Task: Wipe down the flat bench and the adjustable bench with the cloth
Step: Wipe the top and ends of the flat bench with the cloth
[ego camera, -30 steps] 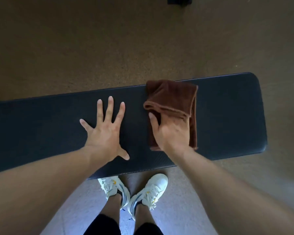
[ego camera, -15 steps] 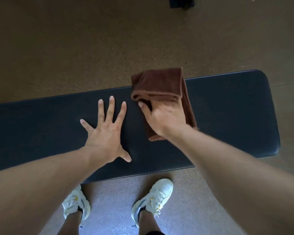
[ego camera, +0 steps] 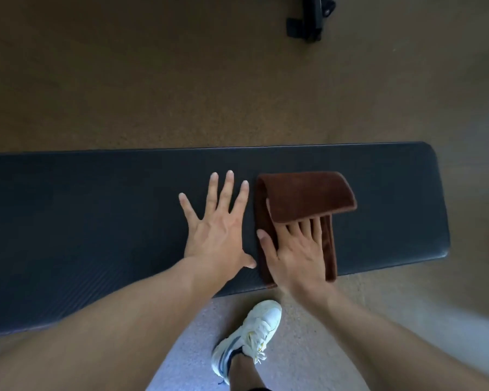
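Brown terry folded over on itself, the cloth (ego camera: 302, 204) lies on the dark flat bench (ego camera: 96, 221), near its right end, and we press it down with our right hand (ego camera: 297, 255). That hand is flat, palm down, its fingers (ego camera: 308, 225) close together and tucked under the cloth's folded-over top flap, the thumb out to the left along the cloth's edge; it pins the cloth rather than pinching it. Our left hand (ego camera: 218, 230) rests just beside it on bare padding, palm down, fingers spread wide, holding nothing. The bench runs left to right across our view; the cloth's long axis crosses it, pointing away from us. Half a second ago the cloth overhung the far edge; now it sits wholly on the pad, reaching the near edge, and only one white shoe (ego camera: 249, 334) shows below.
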`<state>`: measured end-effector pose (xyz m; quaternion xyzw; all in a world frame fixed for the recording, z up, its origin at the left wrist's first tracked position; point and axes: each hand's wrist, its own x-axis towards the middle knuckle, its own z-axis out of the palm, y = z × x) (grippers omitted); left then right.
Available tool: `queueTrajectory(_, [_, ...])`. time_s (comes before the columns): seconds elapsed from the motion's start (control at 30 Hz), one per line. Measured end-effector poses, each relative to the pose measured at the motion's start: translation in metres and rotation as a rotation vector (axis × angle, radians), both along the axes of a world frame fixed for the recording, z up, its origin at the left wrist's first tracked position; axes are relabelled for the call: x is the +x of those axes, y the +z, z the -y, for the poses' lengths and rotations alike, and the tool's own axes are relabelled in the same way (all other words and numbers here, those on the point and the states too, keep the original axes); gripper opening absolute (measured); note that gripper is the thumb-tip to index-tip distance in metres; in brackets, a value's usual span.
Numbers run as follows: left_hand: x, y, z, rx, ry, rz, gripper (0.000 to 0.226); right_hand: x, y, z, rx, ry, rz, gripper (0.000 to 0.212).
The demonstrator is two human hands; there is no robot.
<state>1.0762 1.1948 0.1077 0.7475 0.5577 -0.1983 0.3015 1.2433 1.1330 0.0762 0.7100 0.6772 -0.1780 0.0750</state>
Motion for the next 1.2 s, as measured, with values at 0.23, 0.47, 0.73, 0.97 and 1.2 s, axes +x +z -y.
queueTrajectory(0.23, [-0.127,-0.010,0.030,0.190,0.005,0.100,0.137,-0.074,-0.010,-0.119,0.066,-0.007,-0.033,0.063])
queueTrajectory(0.47, [-0.191,0.006,-0.011,-0.017,-0.057,-0.066,0.155,-0.102,-0.005,-0.031,0.026,-0.111,-0.036,0.061])
queueTrajectory(0.73, [-0.194,0.009,-0.022,-0.132,-0.101,-0.179,0.167,-0.138,0.003,-0.007,-0.073,-0.238,0.014,0.065])
queueTrajectory(0.97, [-0.193,0.003,-0.023,-0.120,-0.110,-0.225,0.169,-0.147,-0.004,-0.100,-0.003,-0.148,-0.029,0.062])
queueTrajectory(1.2, [-0.186,0.014,-0.022,-0.167,-0.074,-0.261,0.170,-0.138,-0.006,-0.018,0.094,-0.072,-0.083,0.061])
